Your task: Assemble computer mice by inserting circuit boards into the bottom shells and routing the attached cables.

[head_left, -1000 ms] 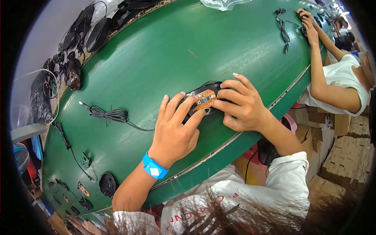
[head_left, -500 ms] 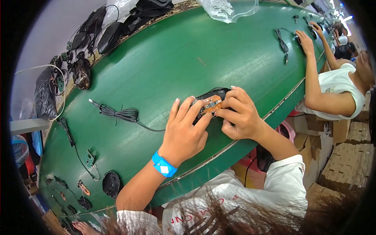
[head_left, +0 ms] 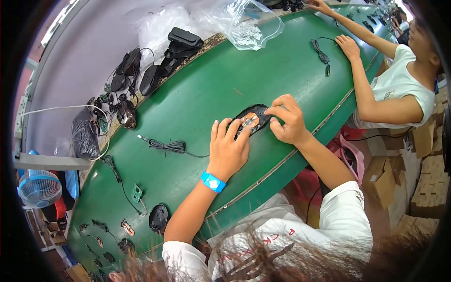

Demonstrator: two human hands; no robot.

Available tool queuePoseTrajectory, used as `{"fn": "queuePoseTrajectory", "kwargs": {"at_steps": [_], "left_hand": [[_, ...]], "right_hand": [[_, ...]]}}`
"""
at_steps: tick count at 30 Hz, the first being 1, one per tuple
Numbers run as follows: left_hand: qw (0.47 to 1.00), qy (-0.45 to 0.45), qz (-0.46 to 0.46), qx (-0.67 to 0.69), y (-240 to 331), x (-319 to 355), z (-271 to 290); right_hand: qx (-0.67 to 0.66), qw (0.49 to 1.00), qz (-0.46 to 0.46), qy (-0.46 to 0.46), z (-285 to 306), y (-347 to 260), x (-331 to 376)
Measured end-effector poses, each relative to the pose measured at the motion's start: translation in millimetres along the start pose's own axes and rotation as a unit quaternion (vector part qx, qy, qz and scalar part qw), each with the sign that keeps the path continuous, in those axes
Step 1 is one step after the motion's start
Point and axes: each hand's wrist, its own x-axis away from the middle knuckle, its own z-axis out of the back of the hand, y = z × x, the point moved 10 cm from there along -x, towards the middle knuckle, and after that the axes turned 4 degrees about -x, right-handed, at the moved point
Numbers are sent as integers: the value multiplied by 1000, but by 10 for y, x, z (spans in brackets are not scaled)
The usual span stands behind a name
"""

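A black computer mouse base [head_left: 258, 111] lies tilted over the green table, its inside facing up. An orange-brown circuit board [head_left: 251, 121] sits in it. My left hand [head_left: 229, 149] holds the left side of the base, its fingers over the rim and partly hiding the board. With curled fingers, my right hand [head_left: 289, 120] has its index fingertip and thumb at the base's right end. Left of my left hand, a bundled black cable [head_left: 170, 146] runs toward the mouse base; where it joins is hidden. A blue strap [head_left: 213, 182] circles my left wrist.
A mouse shell [head_left: 159, 218] and green circuit board [head_left: 136, 192] lie near my left forearm. Along the far edge are mouse parts [head_left: 126, 113] and a clear bag of small parts [head_left: 246, 35]. A co-worker [head_left: 399, 89] sits at right, beside another bundled cable [head_left: 322, 55].
My right fingers have drawn back from the circuit board to the base's right end, exposing more of the inside. The view has shifted, and a co-worker's arm now reaches farther across the table.
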Motion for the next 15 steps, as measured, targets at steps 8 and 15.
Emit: {"fn": "queuePoseTrajectory", "kwargs": {"at_steps": [8, 15], "left_hand": [[997, 50, 32, 41, 37, -47, 249], [978, 69, -49, 189, 270, 452, 578]], "right_hand": [[1, 1000, 4, 10, 4, -4, 3], [7, 1000, 15, -9, -71, -69, -22]]}}
